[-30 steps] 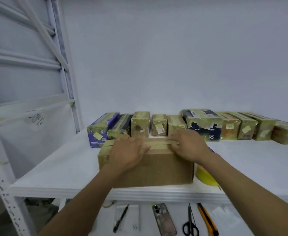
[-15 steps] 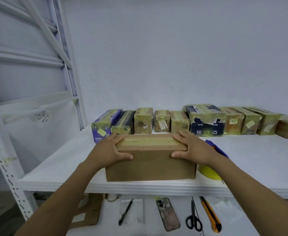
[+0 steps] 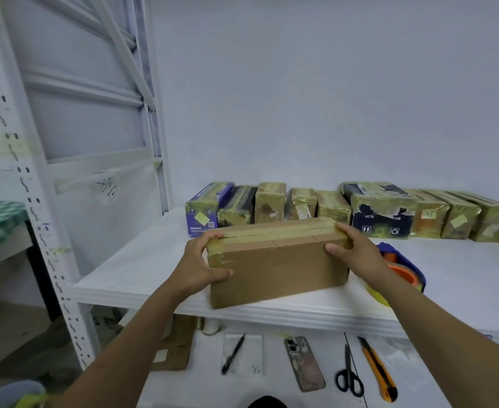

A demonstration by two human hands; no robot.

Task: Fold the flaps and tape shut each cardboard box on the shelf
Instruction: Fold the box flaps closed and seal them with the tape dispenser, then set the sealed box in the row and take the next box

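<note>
A brown cardboard box [image 3: 277,266] with tape along its top seam sits tilted at the front of the white shelf [image 3: 154,260], its right end raised. My left hand [image 3: 201,263] grips its left end, thumb on the front face. My right hand [image 3: 351,248] grips its right end, thumb on the front. A blue tape dispenser [image 3: 404,266] with an orange core and a yellowish roll stands just right of the box, partly hidden by my right forearm.
A row of several taped boxes [image 3: 345,210] lines the back of the shelf. On the lower level lie a pen [image 3: 233,354], a phone [image 3: 304,363], scissors [image 3: 349,375] and an orange utility knife [image 3: 378,369]. A white rack upright [image 3: 36,201] stands at left.
My hands went from pressing on the box top to gripping its two ends. The box has been lifted at its right end and turned slightly.
</note>
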